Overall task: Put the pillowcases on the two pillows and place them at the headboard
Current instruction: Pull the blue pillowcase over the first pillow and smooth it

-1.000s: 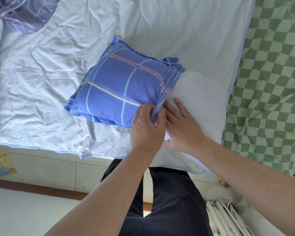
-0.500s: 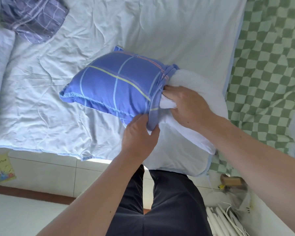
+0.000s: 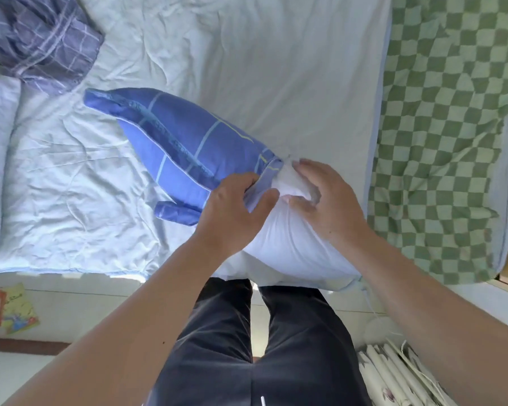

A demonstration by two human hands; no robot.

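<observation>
Bed (image 3: 247, 54) with a pale sheet fills most of my view; a green checked blanket (image 3: 452, 112) lies along its right side. A second, grey checked pillowcase (image 3: 41, 39) is crumpled at the top left, beside a white edge that I cannot identify for sure.

The pillow (image 3: 291, 238) is lifted off the bed, its near end toward me. The blue pillowcase (image 3: 188, 142) covers the far half only; the near half is bare and white.

My left hand (image 3: 232, 212) pinches the hem of the pillowcase between thumb and curled fingers. My right hand (image 3: 326, 197) presses into the bare pillow just beside the opening, its fingers bent and digging into the filling, but it does not close around anything.

I judge this is the middle of dressing the first pillow. Next, I think the left hand must pull the hem toward me while the right hand pushes the filling in, until both near corners are covered.
</observation>
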